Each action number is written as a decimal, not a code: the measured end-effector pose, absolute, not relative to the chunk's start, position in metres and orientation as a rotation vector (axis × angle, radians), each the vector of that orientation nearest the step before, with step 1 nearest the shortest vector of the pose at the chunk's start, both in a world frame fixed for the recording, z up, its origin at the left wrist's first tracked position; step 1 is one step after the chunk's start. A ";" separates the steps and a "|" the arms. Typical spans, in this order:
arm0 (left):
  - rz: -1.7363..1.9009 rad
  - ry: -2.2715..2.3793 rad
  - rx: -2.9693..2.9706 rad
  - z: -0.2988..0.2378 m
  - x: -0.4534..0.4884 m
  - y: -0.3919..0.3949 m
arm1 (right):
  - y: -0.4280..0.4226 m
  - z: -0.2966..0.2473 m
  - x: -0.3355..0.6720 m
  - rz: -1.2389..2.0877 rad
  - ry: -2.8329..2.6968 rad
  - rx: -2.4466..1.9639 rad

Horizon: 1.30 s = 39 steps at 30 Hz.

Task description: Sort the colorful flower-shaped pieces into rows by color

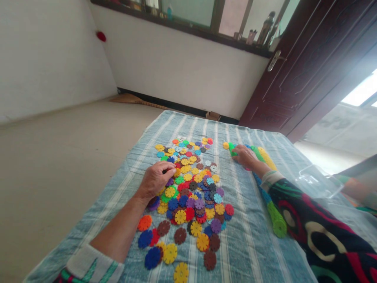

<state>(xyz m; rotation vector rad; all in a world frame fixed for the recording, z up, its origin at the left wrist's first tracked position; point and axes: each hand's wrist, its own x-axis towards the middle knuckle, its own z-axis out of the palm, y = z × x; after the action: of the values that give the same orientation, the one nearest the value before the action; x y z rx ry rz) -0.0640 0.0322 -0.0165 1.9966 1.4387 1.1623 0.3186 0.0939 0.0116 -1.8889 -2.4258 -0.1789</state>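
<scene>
Flat notched plastic discs in many colours, among them a yellow disc [180, 216], lie in a loose, overlapping spread on the cloth. At the left edge of this spread is my left hand [156, 180], its fingers curled and thumb pressed in beside yellow and red discs; whatever lies between the fingertips is hidden. My right hand [246, 155] reaches to the far right, fingers closed down on green discs [232, 149] at the end of a short row. Under and beyond that wrist run stacked rows of discs, including a yellow row [267, 158] and a blue-and-green row [276, 220].
A blue striped cloth [118, 220] covers the table. To the right stands a clear plastic box [319, 182], with another person's arm [357, 190] near it. A dark red door [306, 59] and a windowsill holding bottles [266, 27] are beyond the table.
</scene>
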 end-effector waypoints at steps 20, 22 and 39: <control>1.139 1.435 2.034 -0.015 -0.062 0.030 | -0.012 0.009 0.132 -0.028 -2.699 -0.870; 1.145 1.432 2.045 -0.016 -0.062 0.030 | -0.015 0.005 0.125 -0.047 -2.719 -0.889; 1.146 1.418 2.071 -0.018 -0.062 0.030 | -0.020 0.002 0.119 -0.047 -2.704 -0.980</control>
<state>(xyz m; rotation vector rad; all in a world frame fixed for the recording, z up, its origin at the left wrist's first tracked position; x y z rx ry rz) -0.0616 0.0296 -0.0180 2.0706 1.4181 1.1458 0.1193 -0.0197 0.0024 -0.9798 -2.7042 -0.0468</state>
